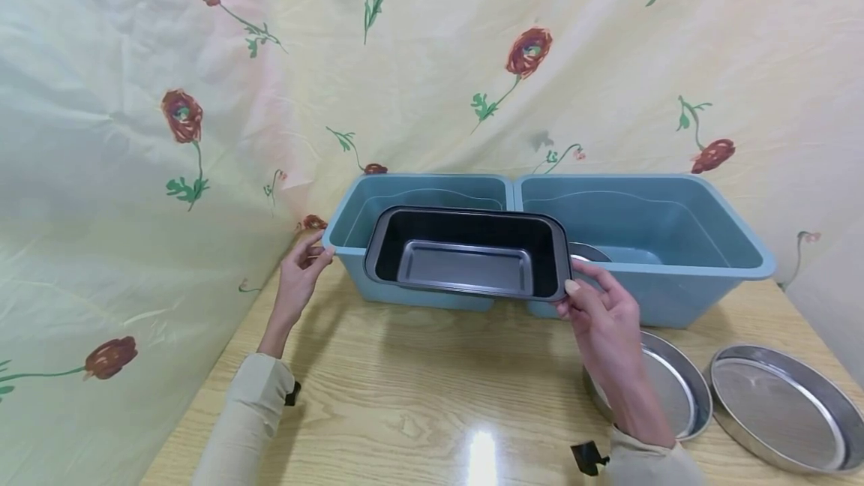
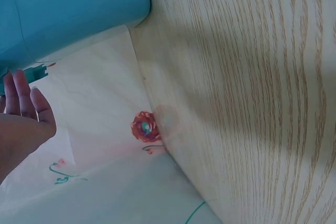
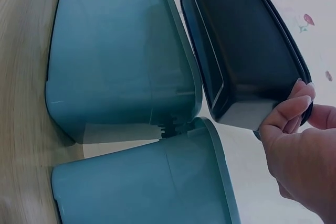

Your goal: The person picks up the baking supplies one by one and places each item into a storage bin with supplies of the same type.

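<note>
Pinching the dark loaf pan [image 1: 466, 253] over the left blue tub [image 1: 351, 227], your right hand [image 1: 604, 317] grips its end while your left hand [image 1: 300, 276] rests relaxed against the tub's corner.

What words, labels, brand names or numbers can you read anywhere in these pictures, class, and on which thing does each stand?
None: no view shows readable text.
The dark loaf pan, blue tubs and round sieves show no labels.
The backdrop cloth carries only printed flowers.
</note>
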Demonstrator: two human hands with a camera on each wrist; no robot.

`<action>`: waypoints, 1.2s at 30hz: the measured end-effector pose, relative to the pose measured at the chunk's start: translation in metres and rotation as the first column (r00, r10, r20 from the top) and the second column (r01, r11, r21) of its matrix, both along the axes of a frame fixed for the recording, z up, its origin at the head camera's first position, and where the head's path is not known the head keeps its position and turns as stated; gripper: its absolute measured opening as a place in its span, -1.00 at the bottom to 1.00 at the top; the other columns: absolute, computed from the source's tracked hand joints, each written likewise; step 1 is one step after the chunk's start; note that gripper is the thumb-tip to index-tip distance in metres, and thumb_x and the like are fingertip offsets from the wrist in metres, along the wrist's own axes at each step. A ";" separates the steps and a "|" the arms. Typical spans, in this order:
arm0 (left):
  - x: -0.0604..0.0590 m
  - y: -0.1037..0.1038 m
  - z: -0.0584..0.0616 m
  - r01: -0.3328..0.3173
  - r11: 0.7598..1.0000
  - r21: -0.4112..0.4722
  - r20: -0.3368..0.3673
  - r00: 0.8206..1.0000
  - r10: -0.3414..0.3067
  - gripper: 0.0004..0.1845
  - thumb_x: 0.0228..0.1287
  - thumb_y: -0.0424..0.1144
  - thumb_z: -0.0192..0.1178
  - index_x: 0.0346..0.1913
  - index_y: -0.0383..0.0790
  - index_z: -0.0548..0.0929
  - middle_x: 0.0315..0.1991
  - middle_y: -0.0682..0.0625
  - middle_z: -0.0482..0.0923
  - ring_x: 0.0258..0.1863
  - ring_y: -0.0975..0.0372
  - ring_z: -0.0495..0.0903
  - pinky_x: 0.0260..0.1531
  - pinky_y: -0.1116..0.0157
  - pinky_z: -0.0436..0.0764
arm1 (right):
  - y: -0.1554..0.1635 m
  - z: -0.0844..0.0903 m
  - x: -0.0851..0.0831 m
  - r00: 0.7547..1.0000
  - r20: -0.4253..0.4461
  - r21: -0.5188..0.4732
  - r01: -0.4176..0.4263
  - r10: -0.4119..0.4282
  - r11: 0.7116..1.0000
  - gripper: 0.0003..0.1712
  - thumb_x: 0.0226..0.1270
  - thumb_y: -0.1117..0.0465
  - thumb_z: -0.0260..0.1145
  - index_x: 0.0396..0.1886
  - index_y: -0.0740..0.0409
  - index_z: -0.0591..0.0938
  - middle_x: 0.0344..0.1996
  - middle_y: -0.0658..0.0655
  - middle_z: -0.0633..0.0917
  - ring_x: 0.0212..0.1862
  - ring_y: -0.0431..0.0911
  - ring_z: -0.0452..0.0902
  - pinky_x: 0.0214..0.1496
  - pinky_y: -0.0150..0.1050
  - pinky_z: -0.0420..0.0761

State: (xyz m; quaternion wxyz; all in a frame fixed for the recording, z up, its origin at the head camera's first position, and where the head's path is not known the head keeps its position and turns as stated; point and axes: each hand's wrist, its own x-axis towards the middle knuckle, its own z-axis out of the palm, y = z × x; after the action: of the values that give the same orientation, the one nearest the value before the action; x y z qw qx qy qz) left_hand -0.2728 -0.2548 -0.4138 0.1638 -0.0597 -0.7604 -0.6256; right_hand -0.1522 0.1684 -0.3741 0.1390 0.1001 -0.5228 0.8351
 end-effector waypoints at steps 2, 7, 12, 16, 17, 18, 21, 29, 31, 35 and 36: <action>0.000 0.000 0.000 0.002 1.000 -0.001 0.000 1.000 -0.002 -0.51 0.51 -0.24 0.26 0.41 -0.31 0.52 -0.11 -0.06 0.63 -0.13 0.15 0.66 -0.05 0.36 0.59 | -0.002 0.001 -0.003 1.000 -0.001 0.002 0.006 -0.006 1.000 -0.73 0.61 0.44 0.09 0.20 0.31 0.52 -0.39 0.12 0.76 -0.41 -0.18 0.61 -0.29 -0.41 0.63; 0.001 0.000 0.001 0.004 1.000 0.003 -0.007 1.000 -0.004 -0.51 0.51 -0.25 0.26 0.41 -0.32 0.52 -0.13 -0.05 0.63 -0.14 0.15 0.67 -0.02 0.31 0.60 | -0.004 0.000 -0.009 1.000 -0.003 -0.004 0.015 -0.015 1.000 -0.77 0.61 0.42 0.11 0.15 0.31 0.53 -0.37 0.15 0.77 -0.44 -0.18 0.59 -0.30 -0.41 0.63; 0.001 0.000 0.002 0.007 1.000 0.005 -0.017 1.000 -0.006 -0.52 0.51 -0.28 0.26 0.40 -0.34 0.53 -0.13 -0.07 0.64 -0.13 0.10 0.67 -0.05 0.36 0.60 | -0.006 -0.002 -0.012 1.000 -0.007 -0.018 0.012 -0.012 1.000 -0.78 0.60 0.42 0.12 0.15 0.31 0.53 -0.34 0.16 0.77 -0.45 -0.17 0.59 -0.31 -0.41 0.64; 0.001 0.001 0.003 0.008 1.000 0.007 -0.019 1.000 -0.008 -0.52 0.51 -0.29 0.26 0.40 -0.35 0.53 -0.12 -0.07 0.64 -0.16 0.19 0.66 -0.05 0.36 0.60 | -0.008 -0.001 -0.015 1.000 -0.009 -0.029 0.004 -0.004 1.000 -0.77 0.60 0.42 0.12 0.16 0.33 0.51 -0.37 0.14 0.75 -0.46 -0.18 0.58 -0.31 -0.40 0.63; 0.001 0.001 0.003 0.009 1.000 0.009 -0.018 1.000 -0.009 -0.52 0.51 -0.29 0.26 0.40 -0.35 0.53 -0.11 -0.07 0.64 -0.17 0.21 0.65 -0.05 0.36 0.60 | -0.009 -0.001 -0.016 1.000 -0.008 -0.038 0.001 -0.001 0.999 -0.77 0.60 0.42 0.13 0.16 0.33 0.51 -0.38 0.13 0.75 -0.46 -0.18 0.58 -0.31 -0.40 0.63; 0.001 0.001 0.003 0.010 1.000 0.010 -0.018 1.000 -0.010 -0.52 0.51 -0.29 0.26 0.40 -0.35 0.53 -0.11 -0.08 0.63 -0.18 0.22 0.65 -0.06 0.37 0.60 | -0.009 -0.001 -0.017 1.000 -0.008 -0.048 -0.003 0.002 0.999 -0.77 0.60 0.43 0.13 0.15 0.33 0.51 -0.39 0.14 0.75 -0.46 -0.17 0.57 -0.31 -0.40 0.64; 0.002 0.001 0.002 0.011 1.000 0.013 -0.015 1.000 -0.011 -0.52 0.50 -0.28 0.27 0.40 -0.35 0.53 -0.12 -0.07 0.63 -0.17 0.20 0.66 -0.08 0.39 0.60 | -0.011 0.001 -0.019 1.000 -0.001 -0.050 0.000 0.000 0.999 -0.77 0.60 0.42 0.13 0.16 0.33 0.51 -0.39 0.13 0.75 -0.46 -0.17 0.57 -0.29 -0.40 0.64; 0.001 0.000 0.002 0.011 1.000 -0.003 -0.014 1.000 -0.011 -0.51 0.50 -0.24 0.28 0.40 -0.31 0.54 -0.14 -0.05 0.60 -0.15 0.10 0.65 -0.11 0.39 0.58 | -0.016 0.004 -0.026 0.999 0.033 -0.028 0.010 -0.009 1.000 -0.76 0.60 0.39 0.14 0.17 0.31 0.49 -0.38 0.09 0.75 -0.44 -0.18 0.57 -0.26 -0.42 0.64; 0.001 0.000 0.002 0.012 1.000 -0.002 -0.011 1.000 -0.012 -0.51 0.50 -0.25 0.27 0.40 -0.32 0.53 -0.13 -0.04 0.61 -0.17 0.17 0.65 -0.07 0.36 0.59 | -0.017 0.004 -0.027 0.999 0.033 -0.013 0.008 -0.008 1.000 -0.75 0.61 0.37 0.14 0.18 0.31 0.48 -0.38 0.08 0.75 -0.44 -0.18 0.57 -0.24 -0.42 0.64; 0.000 0.000 0.002 0.015 1.000 0.006 -0.005 1.000 -0.015 -0.50 0.50 -0.28 0.27 0.41 -0.35 0.51 -0.13 0.00 0.63 -0.20 0.30 0.66 -0.01 0.30 0.61 | -0.018 0.004 -0.029 1.000 0.028 -0.001 0.007 -0.007 1.000 -0.74 0.62 0.37 0.13 0.19 0.31 0.47 -0.39 0.07 0.74 -0.43 -0.17 0.57 -0.22 -0.43 0.65; 0.000 0.000 0.002 0.016 1.000 0.009 -0.003 1.000 -0.016 -0.49 0.50 -0.29 0.27 0.41 -0.36 0.51 -0.14 0.01 0.63 -0.19 0.29 0.66 -0.01 0.30 0.61 | -0.019 0.004 -0.030 1.000 0.029 -0.005 0.007 -0.007 1.000 -0.75 0.62 0.37 0.13 0.19 0.31 0.47 -0.39 0.07 0.74 -0.43 -0.17 0.57 -0.23 -0.43 0.65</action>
State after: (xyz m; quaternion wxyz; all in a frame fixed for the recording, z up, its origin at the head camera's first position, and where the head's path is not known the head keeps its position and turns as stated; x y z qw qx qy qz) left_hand -0.2723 -0.2547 -0.4117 0.1601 -0.0658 -0.7569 -0.6302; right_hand -0.1825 0.1495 -0.3699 0.1343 0.0857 -0.5230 0.8373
